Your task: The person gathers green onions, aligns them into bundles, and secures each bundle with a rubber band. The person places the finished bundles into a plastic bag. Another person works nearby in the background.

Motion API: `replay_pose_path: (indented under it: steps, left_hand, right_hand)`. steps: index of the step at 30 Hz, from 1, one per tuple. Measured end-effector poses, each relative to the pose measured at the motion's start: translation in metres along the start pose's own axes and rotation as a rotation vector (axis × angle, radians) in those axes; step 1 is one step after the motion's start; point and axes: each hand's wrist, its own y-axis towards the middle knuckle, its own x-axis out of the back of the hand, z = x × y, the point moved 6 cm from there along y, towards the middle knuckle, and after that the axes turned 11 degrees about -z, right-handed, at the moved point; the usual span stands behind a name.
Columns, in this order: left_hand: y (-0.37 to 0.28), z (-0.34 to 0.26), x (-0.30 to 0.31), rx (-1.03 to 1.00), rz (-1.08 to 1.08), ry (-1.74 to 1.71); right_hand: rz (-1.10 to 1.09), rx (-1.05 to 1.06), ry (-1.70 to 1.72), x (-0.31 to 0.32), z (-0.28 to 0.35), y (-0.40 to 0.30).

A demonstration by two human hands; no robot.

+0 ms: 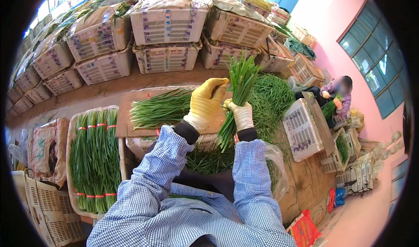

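Note:
In a pale glove, my right hand [240,114] grips a bunch of long green chives [241,83] around its middle, the leafy ends up and the pale stalks slanting down. My left hand [208,101], in a yellow glove, is raised just left of the bunch with its fingers curled and thumb near the fingertips; whether something small sits between them is hidden. Below and left of it, a loose layer of chives [160,108] lies on a brown board [126,116] set on a plastic crate. A red band [158,132] shows at the board's front edge.
At left, a crate [70,168] holds several chive bundles [95,162] tied with red bands. A heap of loose greens [271,100] lies on the floor at right. Another person [340,96] sits beyond a crate [301,129]. Stacked covered crates [168,26] line the back.

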Motion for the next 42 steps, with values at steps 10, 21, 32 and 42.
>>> replay_pose_path:
  steps: [10, 21, 32, 42]
  left_hand:
    - [0.004, 0.001, -0.017, -0.032, 0.142, 0.516]
    - [0.0, 0.026, -0.022, 0.071, 0.153, 0.362]
    - [0.007, -0.002, 0.013, 0.307, 0.174, 0.043]
    - [-0.039, -0.055, 0.006, -0.34, 0.331, 0.734]
  right_hand:
    - [0.002, 0.124, -0.037, -0.006, 0.004, -0.021]
    - [-0.005, 0.216, -0.249, 0.008, -0.021, -0.015]
    - [-0.258, 0.453, -1.118, 0.034, 0.009, -0.023]
    - [-0.332, 0.893, -1.423, 0.008, 0.011, -0.04]
